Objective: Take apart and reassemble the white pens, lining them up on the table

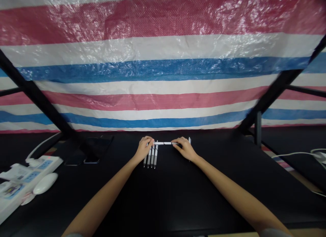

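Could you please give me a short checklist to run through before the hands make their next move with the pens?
1. Crosswise pen held at both ends: ok; left hand on one end, right hand on the other.
2. Row of four pens side by side, tips toward the person: ok.
3. Upper ends of that row all in view: not ok; the left hand hides some.
4. Separate pen by the right hand fully visible: not ok; the hand covers part.
5. Power strip away from both hands: ok, far left.
6. Crosswise pen's tip out or in: cannot tell.
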Tool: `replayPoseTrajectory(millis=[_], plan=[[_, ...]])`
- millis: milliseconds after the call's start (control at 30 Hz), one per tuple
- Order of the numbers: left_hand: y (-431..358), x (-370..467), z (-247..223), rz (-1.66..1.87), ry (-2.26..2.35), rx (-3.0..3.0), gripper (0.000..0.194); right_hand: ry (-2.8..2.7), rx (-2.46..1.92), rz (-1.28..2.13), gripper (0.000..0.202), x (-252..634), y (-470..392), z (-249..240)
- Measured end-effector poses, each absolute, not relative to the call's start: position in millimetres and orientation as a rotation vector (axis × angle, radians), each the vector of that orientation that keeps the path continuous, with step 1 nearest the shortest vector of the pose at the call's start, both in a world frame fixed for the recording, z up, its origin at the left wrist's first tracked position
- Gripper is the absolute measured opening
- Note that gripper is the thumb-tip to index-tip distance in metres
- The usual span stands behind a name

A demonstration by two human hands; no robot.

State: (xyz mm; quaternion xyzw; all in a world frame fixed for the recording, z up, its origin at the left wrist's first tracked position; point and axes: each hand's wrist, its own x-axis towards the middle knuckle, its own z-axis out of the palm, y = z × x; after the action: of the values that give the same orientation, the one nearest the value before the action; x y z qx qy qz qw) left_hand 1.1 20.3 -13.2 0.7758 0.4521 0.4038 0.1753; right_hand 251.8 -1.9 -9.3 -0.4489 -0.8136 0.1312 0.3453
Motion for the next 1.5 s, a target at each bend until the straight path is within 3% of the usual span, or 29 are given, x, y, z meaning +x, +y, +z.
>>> replayPoseTrajectory(millis=[200,367,900,1133,1500], plan=[[19.6,0.8,-14.3,1.236,1.292,2.139,0.014,-2.07,-1.185,0.355,0.023,251.1,-1.7,-9.7],[19.5,0.8,-14.4,1.274,1.193,2.158,0.01,-2.073,-1.188,0.362,0.023,250.6,-2.0,-9.2],[20.2,1.6,-14.7,1.127,1.282,2.2,0.034,-2.093,-1.165,0.355,0.018,252.9,0.3,-11.9],[21.1,1.7,-16.5,1.194,1.257,2.174,0.019,-2.065,-1.178,0.358,0.019,252.5,-0.3,-11.6],[17.3,2.3,-12.6,1.19,1.257,2.167,0.021,-2.072,-1.16,0.359,0.016,252.2,0.3,-11.9]])
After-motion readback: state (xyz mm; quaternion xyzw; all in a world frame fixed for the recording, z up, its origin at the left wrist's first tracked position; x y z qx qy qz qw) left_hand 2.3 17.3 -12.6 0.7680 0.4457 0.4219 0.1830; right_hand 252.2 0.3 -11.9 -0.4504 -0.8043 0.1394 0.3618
